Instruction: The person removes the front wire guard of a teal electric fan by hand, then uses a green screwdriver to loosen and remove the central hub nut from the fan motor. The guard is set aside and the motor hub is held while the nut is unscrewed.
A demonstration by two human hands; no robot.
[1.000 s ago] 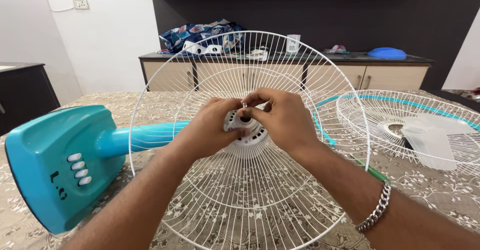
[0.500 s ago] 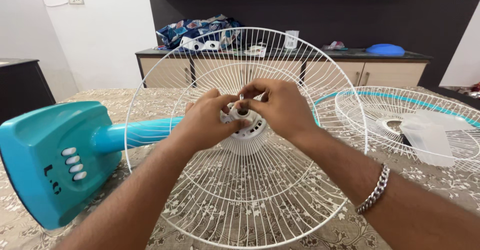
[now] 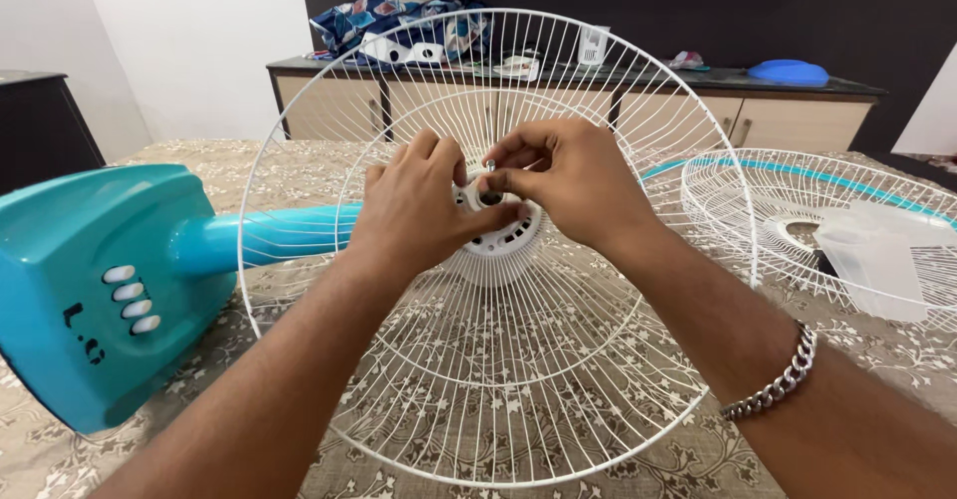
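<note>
At the centre of the round white wire fan guard (image 3: 498,359), a white vented plastic hub (image 3: 498,245) with a short metal shaft (image 3: 489,167) is held between both hands. Left hand (image 3: 419,210): fingers curled and clamped around the hub's left side, thumb laid across its front. Right hand (image 3: 573,180): thumb and forefinger pinched together on a small dark part at the shaft's base. Against the view half a second back, hands and guard are seen higher and tilted further toward the camera; the left thumb has been drawn further across the hub, and the pinch is unchanged, which is read as fastening work at the hub going on. Adjoining, left: turquoise plastic fan base (image 3: 100,290) with white push-buttons, lying on its side. Support: table under beige floral-patterned cloth (image 3: 847,344). Right: second white wire guard with turquoise rim (image 3: 797,185), translucent fan blade (image 3: 877,260) laid upon it. Room: long cream-fronted sideboard (image 3: 698,110) against a dark wall, bearing patterned blue fabric (image 3: 399,20) and a blue lid-like object (image 3: 788,70).
</note>
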